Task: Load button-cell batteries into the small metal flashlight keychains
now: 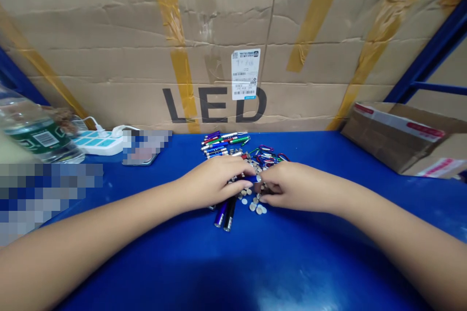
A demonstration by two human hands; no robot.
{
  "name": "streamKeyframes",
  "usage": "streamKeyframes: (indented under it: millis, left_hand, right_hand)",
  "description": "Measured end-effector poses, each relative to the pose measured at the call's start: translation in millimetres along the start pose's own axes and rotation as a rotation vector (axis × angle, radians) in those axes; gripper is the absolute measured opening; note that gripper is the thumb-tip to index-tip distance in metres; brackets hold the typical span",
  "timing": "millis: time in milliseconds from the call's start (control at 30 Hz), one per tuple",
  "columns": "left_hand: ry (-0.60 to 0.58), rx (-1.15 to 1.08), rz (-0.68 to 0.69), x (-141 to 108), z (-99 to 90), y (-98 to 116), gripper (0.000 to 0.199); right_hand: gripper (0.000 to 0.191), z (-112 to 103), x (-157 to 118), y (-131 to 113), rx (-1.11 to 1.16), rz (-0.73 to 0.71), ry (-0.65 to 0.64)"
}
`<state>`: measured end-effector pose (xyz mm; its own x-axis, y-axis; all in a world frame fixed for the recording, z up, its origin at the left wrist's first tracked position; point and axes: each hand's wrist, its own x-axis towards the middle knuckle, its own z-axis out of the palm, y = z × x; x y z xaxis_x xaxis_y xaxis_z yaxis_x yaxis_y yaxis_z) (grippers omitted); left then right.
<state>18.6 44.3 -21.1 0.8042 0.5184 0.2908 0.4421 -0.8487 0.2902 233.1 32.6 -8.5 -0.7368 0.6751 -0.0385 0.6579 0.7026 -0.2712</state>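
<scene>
The left hand (215,182) was curled, its fingers closed around a small blue flashlight (248,179) at the centre of the frame. The right hand (299,185) was half closed just beside it, fingertips at the flashlight's end; whether it had hold was hidden. Loose button batteries (255,204) lay scattered under and below both hands, with more flashlights (222,143) and coloured carabiners (270,155) just above them on the blue worktop (175,262). Two dark flashlights (224,215) lay below the left hand. A careless wrist movement could have scattered the batteries, while the round flashlights could have rolled, and the slippery barrel might have slipped from the fingers.
</scene>
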Motion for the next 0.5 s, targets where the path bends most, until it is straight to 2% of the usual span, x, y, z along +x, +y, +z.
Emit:
streamKeyframes:
  millis: [133, 233, 300, 433, 500]
  left_hand:
    - [0.090, -0.031, -0.057, -3, 7.6, -7, 0.019]
    - [0.138, -0.033, -0.089, -5, 10.3, -11, 0.020]
    - [0.164, -0.028, -0.080, -5, 10.9, -12, 0.019]
    - [0.205, -0.020, -0.063, -4, 11.1, -12, 0.017]
    - [0.213, -0.023, -0.062, -5, 11.4, -12, 0.017]
  right_hand:
    - [0.017, 3, 2, 0, 0.011, -0.008, -0.029]
    - [0.012, 2, 2, 2, 0.035, 0.007, 0.012]
    - [0.009, 0, 1, 4, 0.087, 0.023, 0.103]
    - [0.017, -1, 0, 7, 0.171, 0.023, 0.352]
    - [0.017, -1, 0, 6, 0.169, -0.001, 0.420]
